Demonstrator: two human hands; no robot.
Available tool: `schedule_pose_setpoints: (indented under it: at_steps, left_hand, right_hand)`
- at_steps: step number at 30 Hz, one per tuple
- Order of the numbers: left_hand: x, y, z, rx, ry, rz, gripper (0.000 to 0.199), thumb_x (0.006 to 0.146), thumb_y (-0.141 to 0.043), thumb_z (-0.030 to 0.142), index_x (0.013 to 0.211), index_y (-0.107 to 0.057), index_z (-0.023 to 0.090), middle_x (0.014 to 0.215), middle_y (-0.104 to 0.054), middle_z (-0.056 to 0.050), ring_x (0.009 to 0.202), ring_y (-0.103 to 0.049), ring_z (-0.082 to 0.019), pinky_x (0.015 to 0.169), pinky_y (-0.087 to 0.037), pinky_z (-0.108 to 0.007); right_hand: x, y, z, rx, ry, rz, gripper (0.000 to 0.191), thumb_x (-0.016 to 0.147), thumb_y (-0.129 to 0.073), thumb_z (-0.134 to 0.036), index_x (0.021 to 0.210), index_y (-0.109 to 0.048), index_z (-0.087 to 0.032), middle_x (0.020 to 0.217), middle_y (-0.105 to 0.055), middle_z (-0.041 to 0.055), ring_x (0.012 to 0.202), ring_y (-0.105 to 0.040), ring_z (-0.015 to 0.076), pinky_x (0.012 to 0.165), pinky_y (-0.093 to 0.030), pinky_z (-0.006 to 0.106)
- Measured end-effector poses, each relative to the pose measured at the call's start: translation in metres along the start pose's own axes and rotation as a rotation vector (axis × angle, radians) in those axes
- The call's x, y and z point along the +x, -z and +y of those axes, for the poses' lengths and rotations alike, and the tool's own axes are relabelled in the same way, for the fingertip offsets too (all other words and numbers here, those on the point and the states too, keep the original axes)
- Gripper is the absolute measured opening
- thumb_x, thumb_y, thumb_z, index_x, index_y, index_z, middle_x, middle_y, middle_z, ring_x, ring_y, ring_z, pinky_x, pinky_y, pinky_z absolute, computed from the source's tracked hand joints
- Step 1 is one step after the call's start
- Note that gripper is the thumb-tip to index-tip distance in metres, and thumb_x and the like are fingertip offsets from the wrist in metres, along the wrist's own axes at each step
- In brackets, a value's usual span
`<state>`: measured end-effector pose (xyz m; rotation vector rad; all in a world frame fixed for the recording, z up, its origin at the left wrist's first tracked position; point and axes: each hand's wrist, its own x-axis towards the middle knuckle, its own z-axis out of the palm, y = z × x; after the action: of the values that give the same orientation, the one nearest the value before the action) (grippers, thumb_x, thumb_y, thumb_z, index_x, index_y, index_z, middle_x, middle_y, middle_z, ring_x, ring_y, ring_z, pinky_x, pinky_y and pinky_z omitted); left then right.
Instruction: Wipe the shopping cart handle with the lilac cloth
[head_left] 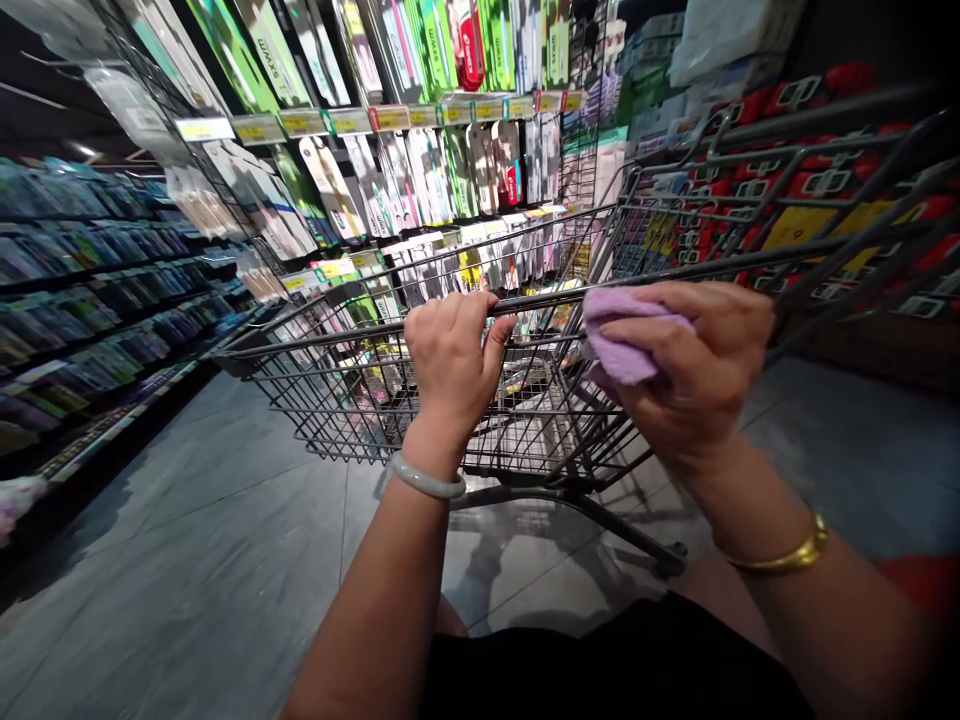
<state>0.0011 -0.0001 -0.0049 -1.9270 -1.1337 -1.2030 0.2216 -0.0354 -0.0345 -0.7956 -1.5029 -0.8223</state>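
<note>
A dark wire shopping cart (360, 400) stands side-on in front of me, and its basket looks to hold nothing I can make out. My left hand (452, 355) is closed around the near top rail (541, 297) of the basket, thumb toward the right. In my right hand (701, 350) is a folded purple cloth (626, 330), pinched between the fingers and bunched at the same rail. The cloth hides the part of the rail beneath it. A pale bangle (427, 480) circles my left wrist, a gold one (795, 555) my right.
Behind the cart rises a rack of packaged goods with price labels (300, 122). More shelves (97, 290) run along the left. At the right, red packaged items (817, 185) hang behind another cart's bars. A cart wheel (671, 558) rests on the grey tiled floor (202, 540).
</note>
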Motion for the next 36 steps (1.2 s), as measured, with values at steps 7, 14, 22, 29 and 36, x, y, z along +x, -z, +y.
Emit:
schedule_pose_setpoints:
  at_steps: [7, 14, 22, 29, 36]
  left_hand:
    - [-0.005, 0.004, -0.001, -0.032, -0.049, -0.02, 0.034, 0.097, -0.056, 0.044, 0.124, -0.06, 0.024, 0.117, -0.069, -0.007, 0.111, -0.058, -0.025, 0.106, -0.033, -0.044]
    - [-0.013, 0.01, 0.0, 0.01, -0.09, -0.06, 0.056, 0.097, -0.056, 0.04, 0.149, -0.042, 0.024, 0.157, -0.043, -0.009, 0.149, -0.032, -0.026, 0.124, -0.018, -0.05]
    - [-0.012, 0.019, 0.0, -0.003, -0.079, -0.071, 0.049, 0.099, -0.052, 0.041, 0.144, -0.047, 0.021, 0.133, -0.064, -0.009, 0.126, -0.055, -0.025, 0.12, -0.026, -0.046]
    - [0.015, 0.018, -0.03, 0.15, 0.022, -0.187, 0.056, 0.103, -0.024, 0.058, 0.071, -0.055, 0.025, 0.069, -0.06, -0.002, 0.067, -0.05, -0.021, 0.064, -0.028, -0.038]
    - [0.004, 0.008, -0.022, 0.146, 0.065, -0.026, 0.052, 0.103, -0.025, 0.058, 0.069, -0.044, 0.024, 0.072, -0.057, -0.004, 0.07, -0.044, -0.021, 0.067, -0.02, -0.039]
  right_hand:
    - [-0.008, -0.009, -0.006, -0.019, 0.056, -0.077, 0.022, 0.081, -0.07, -0.032, 0.103, -0.068, -0.033, 0.117, -0.07, -0.0038, 0.108, -0.056, 0.0209, 0.098, -0.037, 0.044]
    - [-0.014, -0.017, -0.025, -0.018, 0.152, -0.128, 0.022, 0.08, -0.073, -0.03, 0.101, -0.067, -0.031, 0.118, -0.071, -0.0051, 0.11, -0.054, 0.0191, 0.1, -0.035, 0.041]
    - [-0.011, -0.016, -0.024, -0.004, 0.176, -0.202, 0.022, 0.081, -0.072, -0.029, 0.102, -0.067, -0.031, 0.117, -0.071, -0.0058, 0.109, -0.053, 0.0184, 0.098, -0.036, 0.038]
    - [-0.041, -0.02, -0.036, -0.014, 0.204, -0.279, 0.016, 0.083, -0.07, -0.031, 0.099, -0.067, -0.03, 0.114, -0.072, -0.0057, 0.107, -0.053, 0.0178, 0.097, -0.035, 0.039]
    - [-0.04, -0.02, -0.035, -0.032, 0.167, -0.178, 0.024, 0.078, -0.076, -0.029, 0.101, -0.067, -0.032, 0.115, -0.072, -0.0059, 0.108, -0.053, 0.0183, 0.098, -0.037, 0.039]
